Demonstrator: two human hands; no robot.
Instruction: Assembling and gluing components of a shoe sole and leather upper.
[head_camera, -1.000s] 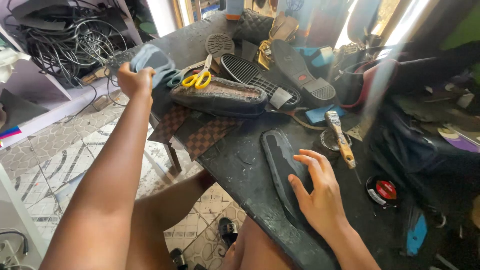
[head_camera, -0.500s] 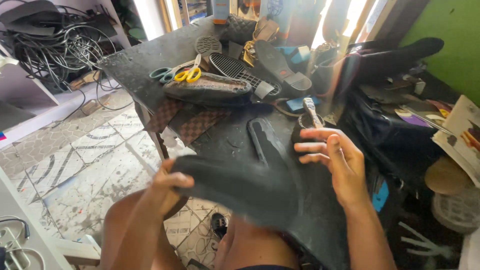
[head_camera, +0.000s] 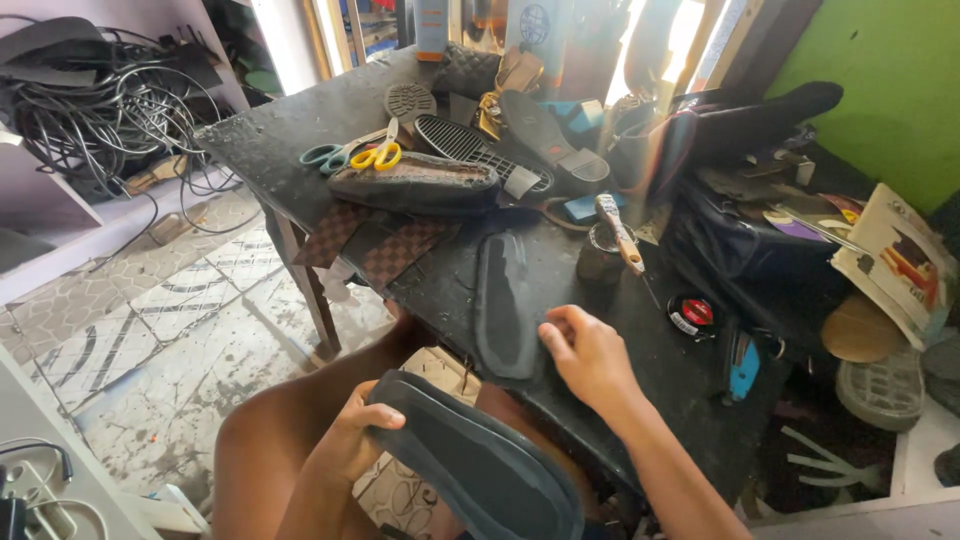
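Left hand: the left hand (head_camera: 350, 445) is clamped on the near end of a dark rubber sole (head_camera: 480, 470), thumb curled over the rim, fingers underneath, and the sole hangs low over the lap, off the bench (head_camera: 260, 150).
Right hand: the right hand (head_camera: 590, 355) rests on the bench, fingers loosely curled and closed on nothing, knuckles just touching the edge of the flat black insole (head_camera: 505, 310).
Insole: it lies flat and lengthwise on the bench, toe pointing away, between the checkered fabric pieces (head_camera: 385, 245) and the small dark tin with a brush (head_camera: 615, 235) across it.
Holding it well: a grip near one end lets the long sole sag (it looks floppy), so a hold nearer the middle, or a second hand under the far end, would likely steady it.
Matching the pieces: I judge the two shapes are close in outline, so lining them toe to toe and heel to heel is what counts, edges flush all round.
Hazards: the tin stands just beside the insole, and a sweeping elbow could tip it.
Further back: yellow-handled scissors (head_camera: 370, 155) lie on a worn shoe bottom (head_camera: 415, 185), well apart from both hands.
Right of the hand: a small round red-and-black tin (head_camera: 692, 313) and a blue-handled tool (head_camera: 743, 365) lie near.
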